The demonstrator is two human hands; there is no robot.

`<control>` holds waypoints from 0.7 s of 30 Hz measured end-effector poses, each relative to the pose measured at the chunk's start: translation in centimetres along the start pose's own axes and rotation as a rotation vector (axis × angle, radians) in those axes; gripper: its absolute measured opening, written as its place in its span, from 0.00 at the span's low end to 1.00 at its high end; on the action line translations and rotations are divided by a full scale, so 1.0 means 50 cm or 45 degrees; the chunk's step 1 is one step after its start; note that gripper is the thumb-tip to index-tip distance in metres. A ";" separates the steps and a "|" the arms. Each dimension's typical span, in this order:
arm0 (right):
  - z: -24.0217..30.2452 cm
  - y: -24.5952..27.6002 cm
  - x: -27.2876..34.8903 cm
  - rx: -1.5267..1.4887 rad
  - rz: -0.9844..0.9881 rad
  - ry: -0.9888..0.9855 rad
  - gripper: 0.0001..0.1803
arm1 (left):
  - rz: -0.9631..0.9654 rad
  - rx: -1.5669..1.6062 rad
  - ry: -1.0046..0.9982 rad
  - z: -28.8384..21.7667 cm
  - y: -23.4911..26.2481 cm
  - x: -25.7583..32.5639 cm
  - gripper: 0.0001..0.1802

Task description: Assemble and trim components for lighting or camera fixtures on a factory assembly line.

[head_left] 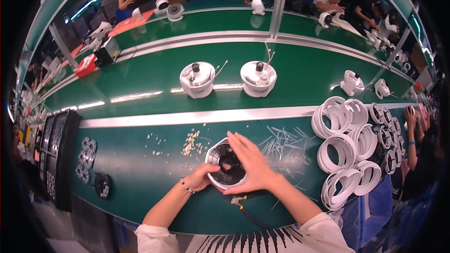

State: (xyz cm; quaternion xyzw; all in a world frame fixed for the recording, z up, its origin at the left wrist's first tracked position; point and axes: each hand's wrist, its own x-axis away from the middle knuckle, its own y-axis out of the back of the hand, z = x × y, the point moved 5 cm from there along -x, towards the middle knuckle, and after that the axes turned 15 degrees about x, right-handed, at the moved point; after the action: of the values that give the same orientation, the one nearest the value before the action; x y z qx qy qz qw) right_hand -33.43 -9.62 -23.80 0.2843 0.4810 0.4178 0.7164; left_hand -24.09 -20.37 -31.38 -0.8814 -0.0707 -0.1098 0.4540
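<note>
Both my hands hold a round white housing with a glossy black, bowl-shaped inside (226, 176) above the green bench. My left hand (200, 178) grips its left side, with the thumb over the rim. Along the right side and top lies my right hand (251, 163), its fingers together and reaching across the far rim. Close below the housing, a pair of cutting pliers with black and yellow handles (241, 202) rests on the bench. Beyond my left hand are scattered small beige pieces (190, 143). Thin clear strips, like cable ties (287, 146), lie loose beyond my right hand.
Stacked white rings (336, 153) crowd the right side. At left stand a black tray rack (58, 159), a sheet of small parts (86, 159) and a black round part (102, 185). Two white camera bodies with wires (198, 80) sit on the far belt. Other people work around the line.
</note>
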 end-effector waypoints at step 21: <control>0.072 0.015 0.262 0.523 0.554 -0.312 0.41 | -0.790 -0.034 -0.738 -0.462 0.408 -0.110 0.28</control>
State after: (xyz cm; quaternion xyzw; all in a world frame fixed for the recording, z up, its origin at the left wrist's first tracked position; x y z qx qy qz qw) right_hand -27.85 2.13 -27.76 0.5674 0.3934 0.4180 0.5904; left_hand -27.80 -51.15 -35.80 -0.8186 -0.4558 0.0102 0.3494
